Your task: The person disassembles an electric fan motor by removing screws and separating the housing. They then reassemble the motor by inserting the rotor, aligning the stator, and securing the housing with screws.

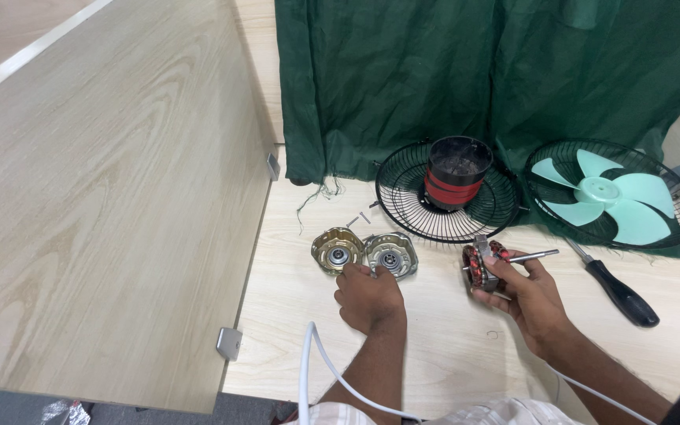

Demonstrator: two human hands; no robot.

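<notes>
1. Pale wood grain covers the bench [434,346] you work at, with a tall wooden panel [112,197] standing along its left edge and a dark green cloth [403,79] hanging over its far edge.
2. Your left hand [367,297] rests knuckles-up near the middle of the bench, fingers curled together, touching the near rim of a silver motor cover [391,254].
3. Just beside that cover, on its left and touching it, lies a gold-coloured motor cover [337,249].
4. A few small screws [360,218] lie just beyond the two covers.
5. Your right hand [525,295] is clamped on a motor core with red windings [482,264], held just above the bench, its steel shaft pointing toward the right edge.
6. Toward the far edge, a black fan guard [403,201] lies flat with a black and red cup-shaped housing [456,171] standing on it.
7. Near the far right corner, a second guard holds a mint-green fan blade [604,194].
8. A black-handled screwdriver [619,291] lies close to the right edge.
9. A white cable [308,370] runs off the near edge by your left forearm.
</notes>
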